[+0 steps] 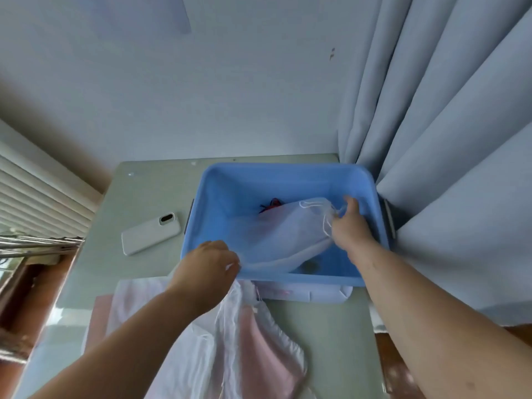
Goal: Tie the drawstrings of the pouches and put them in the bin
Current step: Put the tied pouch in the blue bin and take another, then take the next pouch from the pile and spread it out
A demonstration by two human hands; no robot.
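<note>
Gripping pouch (276,234) mouth, right hand (349,226) — inside bin (288,168)

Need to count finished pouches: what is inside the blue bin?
The bin holds a sheer white pouch and, behind it, a red-and-dark item; whatever lies under the pouch is covered.

The blue bin (273,182) is viewed by a head-worn wide-angle camera, faced forward and steeply down. It is seen closely, from above its near rim.

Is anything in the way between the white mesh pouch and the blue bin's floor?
Nothing visible blocks it. The white mesh drawstring pouch hangs inside the blue plastic bin, with a small red-and-black item lying behind it.
</note>
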